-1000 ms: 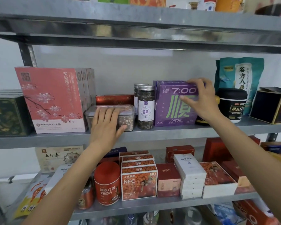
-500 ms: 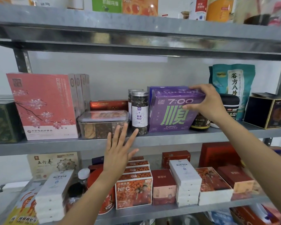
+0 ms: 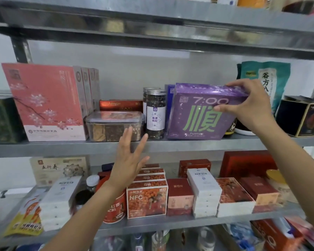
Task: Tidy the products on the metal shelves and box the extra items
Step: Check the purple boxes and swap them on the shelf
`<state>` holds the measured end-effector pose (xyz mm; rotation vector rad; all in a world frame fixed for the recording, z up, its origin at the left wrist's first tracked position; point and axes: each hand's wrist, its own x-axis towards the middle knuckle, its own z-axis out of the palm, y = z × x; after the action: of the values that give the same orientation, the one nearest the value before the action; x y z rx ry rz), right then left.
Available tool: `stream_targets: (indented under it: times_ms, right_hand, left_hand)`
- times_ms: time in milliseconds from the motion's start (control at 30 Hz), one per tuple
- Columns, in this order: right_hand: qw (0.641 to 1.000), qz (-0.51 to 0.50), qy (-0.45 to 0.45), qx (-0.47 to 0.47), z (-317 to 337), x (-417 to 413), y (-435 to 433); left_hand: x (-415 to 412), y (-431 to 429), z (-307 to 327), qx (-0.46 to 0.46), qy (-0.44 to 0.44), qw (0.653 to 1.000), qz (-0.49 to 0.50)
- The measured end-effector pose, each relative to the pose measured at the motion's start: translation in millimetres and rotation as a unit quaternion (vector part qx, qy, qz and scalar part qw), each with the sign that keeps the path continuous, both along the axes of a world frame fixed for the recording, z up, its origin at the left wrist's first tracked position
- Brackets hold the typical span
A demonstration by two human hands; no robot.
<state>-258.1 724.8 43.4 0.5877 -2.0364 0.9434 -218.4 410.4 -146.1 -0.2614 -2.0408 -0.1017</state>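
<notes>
Purple box [image 3: 198,113] on the middle shelf [image 3: 62,147], just beside the jar [image 3: 155,115]: printed face forward, long axis left-right, slightly tilted. Right hand [image 3: 248,104] grips its upper right corner, covering it. Left hand [image 3: 129,160] hovers, fingers spread. Dark bottle [image 3: 230,127] behind is mostly hidden.

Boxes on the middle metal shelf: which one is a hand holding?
The purple cardboard box marked 7:00; the right hand grips its upper right corner. The pink blossom boxes stand untouched.
</notes>
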Motion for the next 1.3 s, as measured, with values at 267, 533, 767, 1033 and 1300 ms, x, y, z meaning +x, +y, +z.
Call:
stream_targets:
  times_ms: [267, 533, 767, 1033, 1300]
  right_hand:
    - [0.982, 0.122, -0.109, -0.092, -19.5, 46.6, 5.9]
    - [0.887, 0.15, -0.31, -0.308, -95.8, 43.3, -5.0]
    - [0.702, 0.26, -0.549, -0.372, -208.5, 93.2, 14.0]
    - [0.716, 0.22, -0.511, -0.422, -232.7, 123.7, 10.7]
    - [0.93, -0.008, -0.322, -0.177, -244.0, 142.4, -16.9]
  left_hand:
    - [50.4, 90.1, 55.1, 0.43, -0.206, 0.784, -0.398]
    - [67.4, 132.1, 15.2, 0.652, -0.311, 0.621, -0.305]
    - [78.8, 127.9, -17.1, 0.652, -0.345, 0.637, -0.224]
    - [91.9, 128.9, -31.5, 0.563, -0.411, 0.695, -0.175]
    - [110.8, 153.5, -21.0, 0.51, -0.441, 0.653, -0.346]
